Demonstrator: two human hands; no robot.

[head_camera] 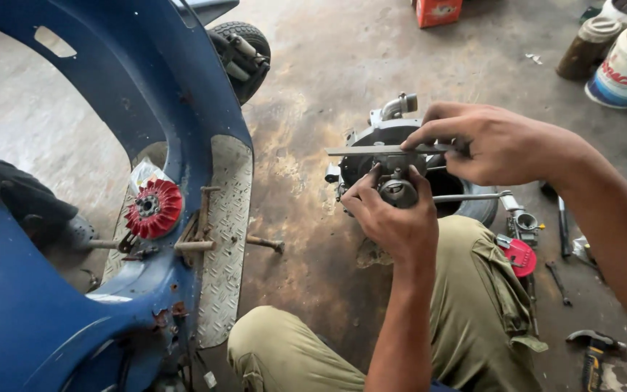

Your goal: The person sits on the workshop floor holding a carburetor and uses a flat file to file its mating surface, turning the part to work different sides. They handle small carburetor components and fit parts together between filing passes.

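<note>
**Small metal part and flat bar held over the engine block**

A small grey metal part (398, 190), round-faced and looking like cast alloy, is gripped in the left hand (393, 218), fingers curled shut around its sides at about the middle of the view. A flat steel bar (379, 150) is pinched at its 3 o'clock end by the right hand (491, 145), thumb under and fingers closed on top, and is laid level just above the part, seemingly touching it. Both sit right in front of the engine block (390, 138), which rests on the concrete floor (313, 87).

Handling guess: the part is probably rigid, fairly light, and likely oily, so a wrap-around grip on the body seems safest. The bar looks stiff and thin; best held by one end.

Counted:
- one bar, one held part, one engine block
- one red finned flywheel (154, 208) at 9 o'clock, on the blue scooter frame (146, 80)
- one hammer (593, 348) at 4 o'clock
- one orange box (438, 11) at 12 o'clock
- two paint tins seen clearly at 1 o'clock, maybe a third cut off
</note>
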